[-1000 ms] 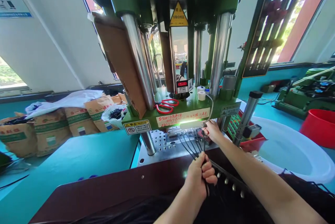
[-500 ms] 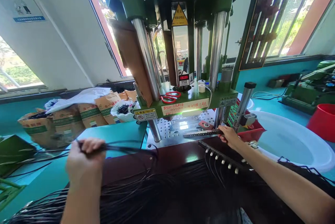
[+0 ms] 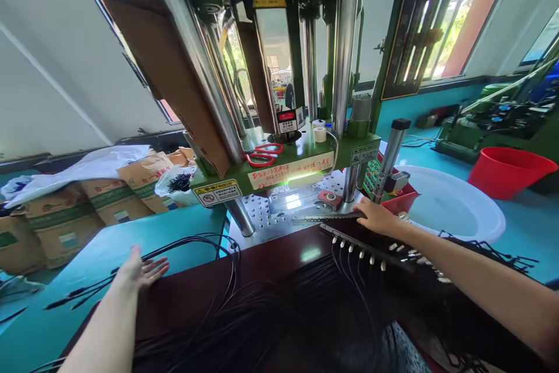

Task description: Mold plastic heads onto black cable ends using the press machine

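My left hand (image 3: 142,271) is open at the left, fingers spread. It lies beside a small bundle of black cables (image 3: 192,238) that loops over the edge of the teal table. The cable ends (image 3: 82,292) rest on that table behind the wrist. On the right, my right hand (image 3: 374,216) grips the end of a slim metal mould bar (image 3: 325,218), which reaches left across the perforated press plate (image 3: 261,219). Just in front lies a second dark bar (image 3: 367,249) holding a row of silver connectors with cables trailing from it. My fingertips on the first bar are partly hidden.
A green press with steel columns (image 3: 347,41) stands ahead; red-handled scissors (image 3: 265,155) lie on its middle platen. Many black cables (image 3: 244,326) cover the near brown table. At right are a white tub (image 3: 484,213) and a red bucket (image 3: 506,172); paper sacks (image 3: 109,198) stand left.
My left hand has opened and let go of the black cables, which now lie on the teal table. My right hand stays on the bar. The view has shifted closer to the press.
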{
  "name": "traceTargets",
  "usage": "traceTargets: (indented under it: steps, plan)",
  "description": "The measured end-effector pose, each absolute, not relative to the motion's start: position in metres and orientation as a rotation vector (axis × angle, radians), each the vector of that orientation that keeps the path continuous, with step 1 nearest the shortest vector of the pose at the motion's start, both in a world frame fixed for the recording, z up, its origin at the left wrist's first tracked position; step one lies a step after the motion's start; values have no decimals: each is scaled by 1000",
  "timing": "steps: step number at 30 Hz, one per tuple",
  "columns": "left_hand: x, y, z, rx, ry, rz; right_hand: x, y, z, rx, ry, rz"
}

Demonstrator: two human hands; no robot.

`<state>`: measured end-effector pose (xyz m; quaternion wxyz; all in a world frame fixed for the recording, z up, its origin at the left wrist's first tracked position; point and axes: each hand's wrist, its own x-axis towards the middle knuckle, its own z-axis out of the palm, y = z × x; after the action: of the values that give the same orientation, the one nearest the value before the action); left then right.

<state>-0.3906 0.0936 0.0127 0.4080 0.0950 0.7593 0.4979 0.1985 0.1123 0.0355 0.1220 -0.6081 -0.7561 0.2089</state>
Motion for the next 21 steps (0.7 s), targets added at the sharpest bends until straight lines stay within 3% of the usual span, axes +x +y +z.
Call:
traceTargets:
  steps: [4,8,11,15,21]
  plan:
    - [-384,100,25,379,1940,915,213,65,66,-1754,-2596,821]
    - [-306,85,55,829,1685,1070,219,29,72,-1806,-2882,583]
    - [-213,51,69,1052,1296,836,215,31,75,-1932,-2805,444]
    - [-105,4,55,1040,915,457,203,63,91,-2110,-2606,248]
    - [-26,-15,21,725,795,588,174,111,100,-2004,-2430,105]
